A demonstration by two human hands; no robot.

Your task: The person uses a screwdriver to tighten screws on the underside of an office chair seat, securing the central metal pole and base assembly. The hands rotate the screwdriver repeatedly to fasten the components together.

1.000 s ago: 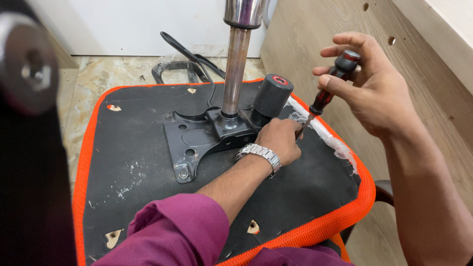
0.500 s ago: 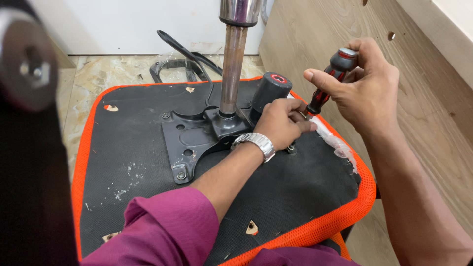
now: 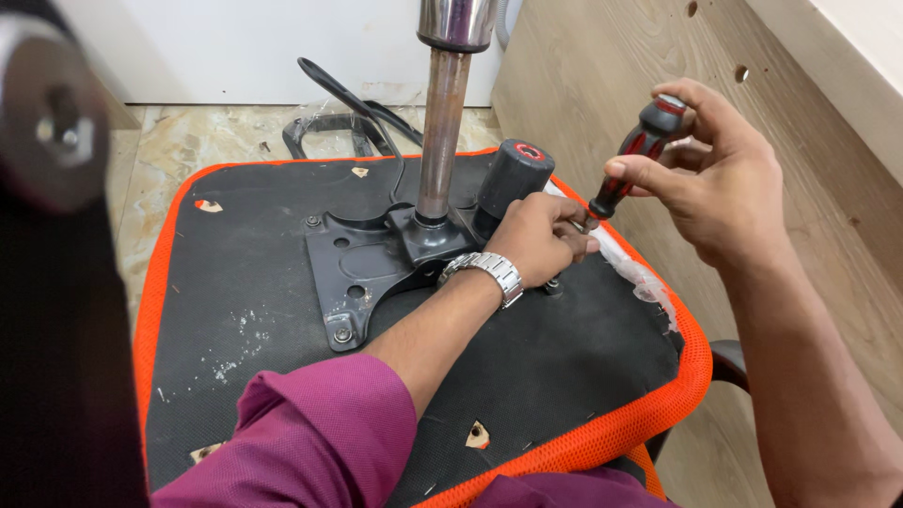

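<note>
- Since the earlier frame: right hand (image 3: 715, 174) has lifted a little, so the screwdriver (image 3: 632, 155) tip now sits at the left fingers instead of down by the seat.
- Right hand closed around the screwdriver handle, thumb along it; shaft tilts toward 7 o'clock. Looks held high to leave room to seat the tip.
- Left hand (image 3: 541, 240), wearing a metal watch (image 3: 486, 273), fingers pinched together at the shaft tip, likely steadying it; can't tell if a screw is between them.
- Bolt (image 3: 552, 284) stands in the upturned seat (image 3: 564, 376), just at 6 o'clock of the left hand.
- Black mounting plate (image 3: 353, 268) with steel column (image 3: 440, 141) at 9 o'clock of that hand; black knob (image 3: 513, 179) at 12.
</note>
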